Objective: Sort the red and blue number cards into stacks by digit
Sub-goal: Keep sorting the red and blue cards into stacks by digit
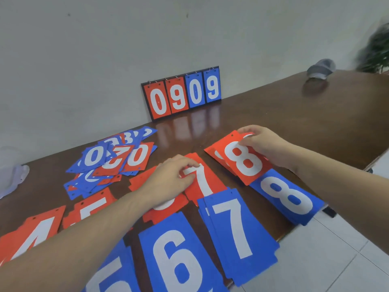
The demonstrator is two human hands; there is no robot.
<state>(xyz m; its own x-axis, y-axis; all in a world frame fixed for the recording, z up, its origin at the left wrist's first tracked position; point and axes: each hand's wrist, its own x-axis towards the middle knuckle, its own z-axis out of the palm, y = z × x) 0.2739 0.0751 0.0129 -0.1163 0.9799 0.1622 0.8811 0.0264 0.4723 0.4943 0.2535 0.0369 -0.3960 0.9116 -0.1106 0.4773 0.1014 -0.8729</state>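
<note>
Blue 8 card over table edge.

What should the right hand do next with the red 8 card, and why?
Probably lower and release it. The right hand holds the red 8 card over other red cards, just behind the blue 8 stack, so it seems to be at its place already.

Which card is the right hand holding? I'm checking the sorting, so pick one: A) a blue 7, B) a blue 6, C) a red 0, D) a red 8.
D: the right hand has its grip on the top edge of the red 8 card, which lies over other red cards just beyond the blue 8 card.
</note>
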